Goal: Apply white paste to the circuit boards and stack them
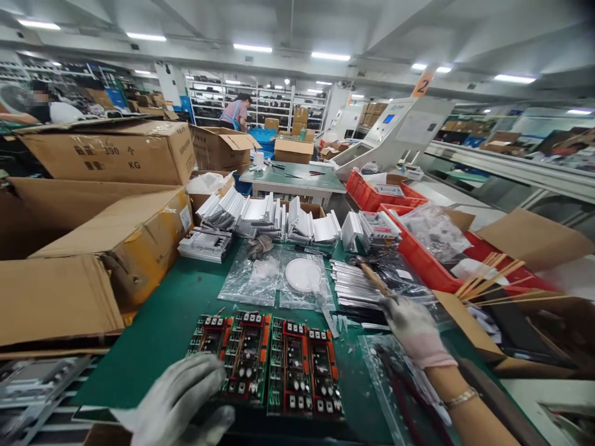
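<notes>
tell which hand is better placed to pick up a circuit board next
Left, probably: the left hand is at the circuit boards, while the right hand is at the wooden handle.

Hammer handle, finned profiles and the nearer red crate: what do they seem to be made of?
Hammer handle: probably wood with a dull finish, judging by its tan-brown colour.
Finned profiles: likely aluminium, satin; silvery-pale, with straight, crisp ridges.
Nearer red crate: apparently moulded plastic, fairly smooth; evenly coloured walls and rim.
</notes>
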Demonstrator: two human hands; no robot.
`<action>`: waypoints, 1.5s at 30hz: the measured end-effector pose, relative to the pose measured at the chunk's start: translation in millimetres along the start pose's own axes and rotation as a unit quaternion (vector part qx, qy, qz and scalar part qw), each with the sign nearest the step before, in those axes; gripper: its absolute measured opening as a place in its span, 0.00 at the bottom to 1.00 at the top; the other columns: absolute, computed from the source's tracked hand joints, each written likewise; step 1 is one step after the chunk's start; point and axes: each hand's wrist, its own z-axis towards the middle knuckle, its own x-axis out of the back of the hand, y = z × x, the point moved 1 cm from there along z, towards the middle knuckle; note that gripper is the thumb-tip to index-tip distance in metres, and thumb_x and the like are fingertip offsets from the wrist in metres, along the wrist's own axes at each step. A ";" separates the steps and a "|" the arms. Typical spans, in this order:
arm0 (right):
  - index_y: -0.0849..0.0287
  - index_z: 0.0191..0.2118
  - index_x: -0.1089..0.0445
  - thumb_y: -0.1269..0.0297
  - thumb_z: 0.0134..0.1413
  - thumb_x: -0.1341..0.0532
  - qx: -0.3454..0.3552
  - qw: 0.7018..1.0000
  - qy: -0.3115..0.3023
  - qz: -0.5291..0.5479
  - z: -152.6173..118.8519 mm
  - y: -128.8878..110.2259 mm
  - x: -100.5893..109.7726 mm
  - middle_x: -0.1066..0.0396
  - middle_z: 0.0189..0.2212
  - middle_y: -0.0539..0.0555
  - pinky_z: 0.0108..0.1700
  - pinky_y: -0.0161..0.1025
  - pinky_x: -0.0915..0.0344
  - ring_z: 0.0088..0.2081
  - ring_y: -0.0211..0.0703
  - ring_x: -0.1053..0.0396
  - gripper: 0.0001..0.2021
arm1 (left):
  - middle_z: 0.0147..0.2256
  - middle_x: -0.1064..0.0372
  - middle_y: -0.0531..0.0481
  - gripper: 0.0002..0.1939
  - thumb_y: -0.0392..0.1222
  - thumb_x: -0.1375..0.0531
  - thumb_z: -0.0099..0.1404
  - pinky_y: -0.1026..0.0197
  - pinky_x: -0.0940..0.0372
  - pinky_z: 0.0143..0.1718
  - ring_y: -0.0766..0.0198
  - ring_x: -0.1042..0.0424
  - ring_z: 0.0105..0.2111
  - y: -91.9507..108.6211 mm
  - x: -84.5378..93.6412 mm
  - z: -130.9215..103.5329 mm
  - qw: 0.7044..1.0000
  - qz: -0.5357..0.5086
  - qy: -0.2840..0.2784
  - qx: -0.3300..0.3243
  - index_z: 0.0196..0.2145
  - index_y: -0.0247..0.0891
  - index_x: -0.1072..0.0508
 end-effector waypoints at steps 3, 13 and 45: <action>0.61 0.43 0.31 0.65 0.64 0.52 -0.013 0.998 0.050 0.037 -8.8 -24.5 14.6 0.25 0.35 0.61 0.37 0.42 0.34 0.36 0.51 0.26 0.14 | 0.49 0.26 0.47 0.22 0.53 0.33 0.54 0.50 0.28 0.48 0.49 0.27 0.49 3.6 -24.4 10.3 0.946 0.196 0.008 -0.256 0.45 0.44 0.27; 0.57 0.43 0.31 0.74 0.62 0.47 0.293 0.937 0.108 0.158 -18.7 -176.6 41.7 0.27 0.34 0.54 0.33 0.41 0.31 0.32 0.47 0.28 0.10 | 0.50 0.27 0.40 0.24 0.39 0.37 0.51 0.46 0.27 0.46 0.48 0.26 0.48 -3.2 -48.4 5.2 0.899 0.310 -0.013 -0.311 0.47 0.40 0.36; 0.54 0.42 0.29 0.75 0.57 0.39 0.253 0.940 0.124 0.196 -18.5 -177.9 32.4 0.26 0.36 0.51 0.39 0.39 0.38 0.36 0.44 0.29 0.10 | 0.52 0.28 0.47 0.21 0.39 0.31 0.48 0.52 0.26 0.47 0.49 0.26 0.49 -9.3 -49.5 3.9 0.931 0.264 -0.028 -0.251 0.40 0.43 0.31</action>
